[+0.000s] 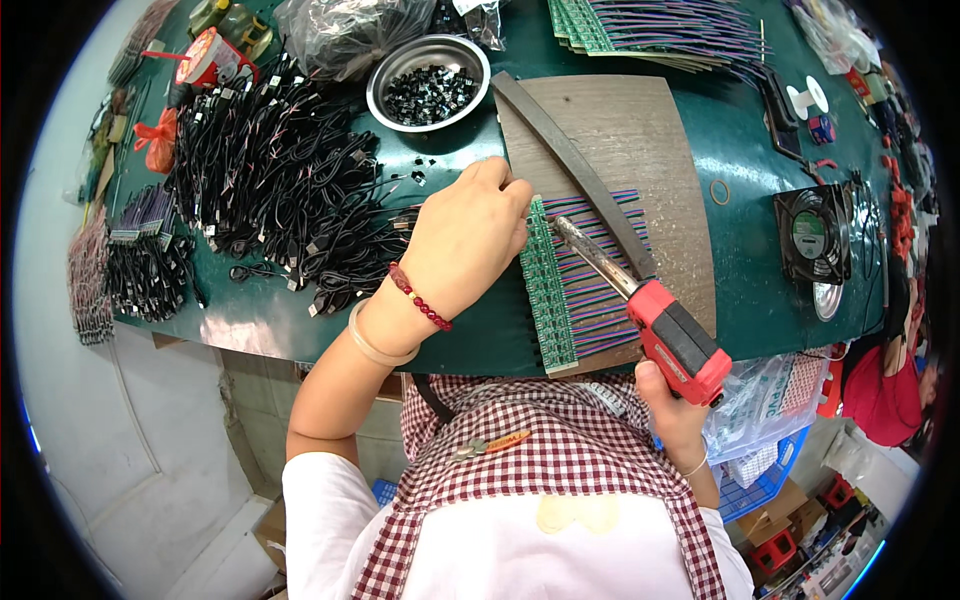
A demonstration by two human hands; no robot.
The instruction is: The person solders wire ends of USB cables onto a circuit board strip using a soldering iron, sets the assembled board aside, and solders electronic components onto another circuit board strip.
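Note:
My left hand (468, 238) rests on the green table, its fingertips pressing on the top end of a row of small green circuit boards (548, 290) with striped coloured wires (605, 270). A red bead bracelet and a pale bangle circle that wrist. My right hand (672, 412) grips the handle of a red soldering gun (678, 342), whose metal tip (575, 240) lies over the wires just right of the boards. The boards sit on a brown wooden work board (640, 150), and a dark flat bar (570, 160) lies diagonally across the wires.
A metal bowl (428, 80) of small black parts stands at the back. A heap of black cables (280, 190) fills the left of the green table (745, 230). More wired boards (650, 30) lie at the back right. A small black fan (812, 232) sits at the right.

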